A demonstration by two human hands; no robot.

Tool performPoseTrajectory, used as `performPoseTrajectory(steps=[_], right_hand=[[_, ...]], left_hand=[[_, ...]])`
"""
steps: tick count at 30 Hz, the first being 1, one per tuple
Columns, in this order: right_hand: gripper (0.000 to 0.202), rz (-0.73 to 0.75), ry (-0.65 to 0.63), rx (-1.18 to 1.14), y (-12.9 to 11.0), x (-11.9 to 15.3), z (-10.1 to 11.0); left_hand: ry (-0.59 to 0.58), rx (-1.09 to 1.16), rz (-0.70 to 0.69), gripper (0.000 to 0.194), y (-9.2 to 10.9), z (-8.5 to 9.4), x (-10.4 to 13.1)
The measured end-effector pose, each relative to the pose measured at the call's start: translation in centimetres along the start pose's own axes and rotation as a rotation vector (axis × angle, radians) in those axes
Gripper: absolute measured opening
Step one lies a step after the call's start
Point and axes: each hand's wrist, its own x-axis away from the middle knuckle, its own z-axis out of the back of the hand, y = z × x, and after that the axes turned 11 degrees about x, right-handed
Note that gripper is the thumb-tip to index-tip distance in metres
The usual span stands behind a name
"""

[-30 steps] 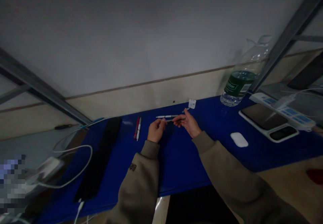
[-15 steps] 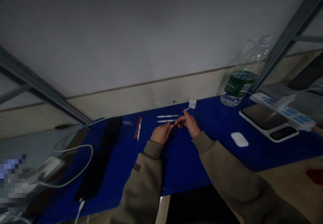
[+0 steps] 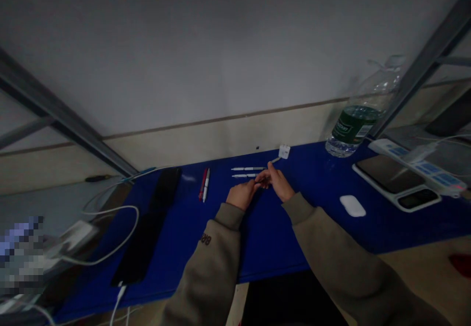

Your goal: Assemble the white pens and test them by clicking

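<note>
In the head view my left hand (image 3: 241,194) is closed in a pinch, its fingertips against those of my right hand. What it pinches is small, dark and mostly hidden. My right hand (image 3: 278,181) has its fingers curled, with the thumb up. A slim, pale, pen-like stick (image 3: 275,160) sticks out past that thumb; the rest of it is hidden by the hand. Just beyond the fingers lie two white pens, an upper one (image 3: 247,168) and a lower one (image 3: 243,175), side by side. Left of my hands, a red pen (image 3: 202,185) lies beside another white pen (image 3: 206,186).
On the blue tabletop (image 3: 272,247) are a white plug adapter (image 3: 284,151), a white rounded case (image 3: 353,206), a scale-like device (image 3: 392,174), a power strip (image 3: 423,166) and a large water bottle (image 3: 355,122). Black devices (image 3: 142,242) with a white cable (image 3: 134,235) lie left.
My left hand has moved slightly right and up, closer against my right hand. The right fingers are curled in more. The whole view has shifted a little.
</note>
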Motion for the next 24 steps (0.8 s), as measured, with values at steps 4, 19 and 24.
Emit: performPoseTrajectory(steps=[4, 19, 24], right_hand=[[0.066, 0.068, 0.031, 0.098, -0.2, 0.5, -1.1], [0.042, 0.281, 0.440, 0.850, 1.2, -0.5, 1.5], [0.049, 0.183, 0.419, 1.173, 2.8, -1.1, 2.8]], left_hand=[[0.045, 0.045, 0.005, 0.045, 0.2, -0.2, 0.2], [0.208, 0.105, 0.078, 0.058, 0.4, 0.3, 0.4], [0.194, 0.038, 0.096, 0.063, 0.6, 0.5, 0.6]])
